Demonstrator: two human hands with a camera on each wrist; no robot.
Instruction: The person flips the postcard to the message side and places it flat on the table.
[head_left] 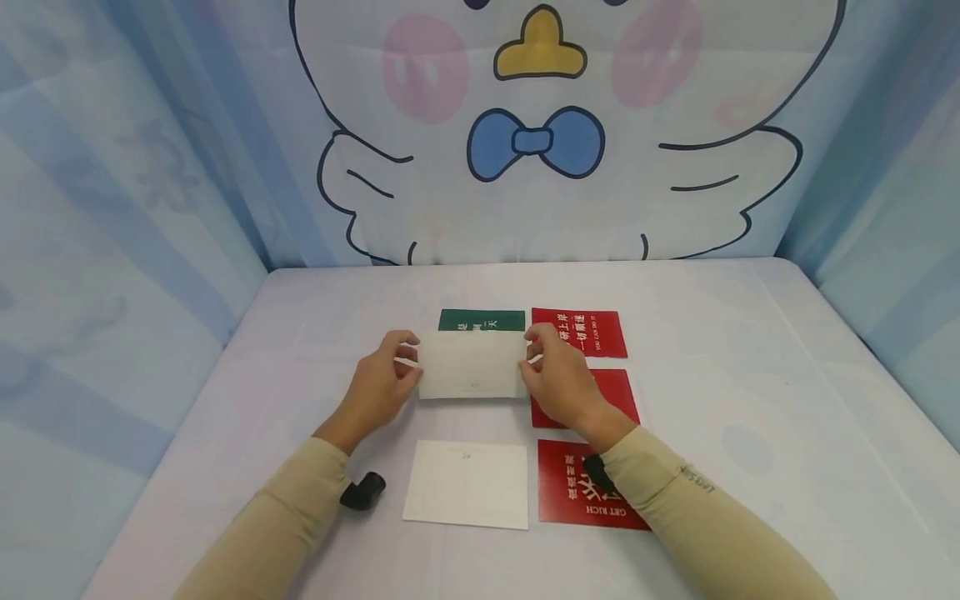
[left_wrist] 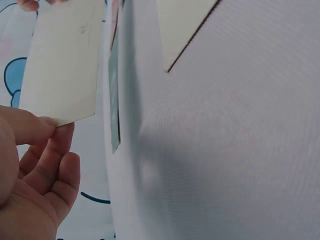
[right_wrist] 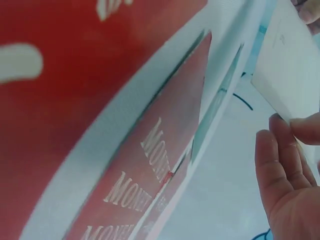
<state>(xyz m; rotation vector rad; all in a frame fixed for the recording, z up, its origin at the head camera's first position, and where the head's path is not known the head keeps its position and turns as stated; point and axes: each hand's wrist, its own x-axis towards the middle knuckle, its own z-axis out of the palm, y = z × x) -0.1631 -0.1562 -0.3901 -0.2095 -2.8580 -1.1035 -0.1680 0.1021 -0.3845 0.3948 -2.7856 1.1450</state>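
Note:
A cream-white card (head_left: 472, 367) is held up off the table between both hands, its plain side toward me. My left hand (head_left: 378, 379) pinches its left edge between thumb and fingers, as the left wrist view shows on the card (left_wrist: 65, 60). At the opposite edge my right hand (head_left: 562, 379) pinches it the same way. Behind the raised card lies a green card (head_left: 480, 320), partly covered by it. Another cream-white card (head_left: 467, 485) lies flat nearer to me.
Red cards form a column on the right: the far one (head_left: 592, 333), the middle one (head_left: 618, 396) partly behind my right hand, and the near one (head_left: 562, 492) partly under my right sleeve. A white cloth covers the table (head_left: 750, 467). A curtain with a cartoon bird (head_left: 525, 217) hangs behind.

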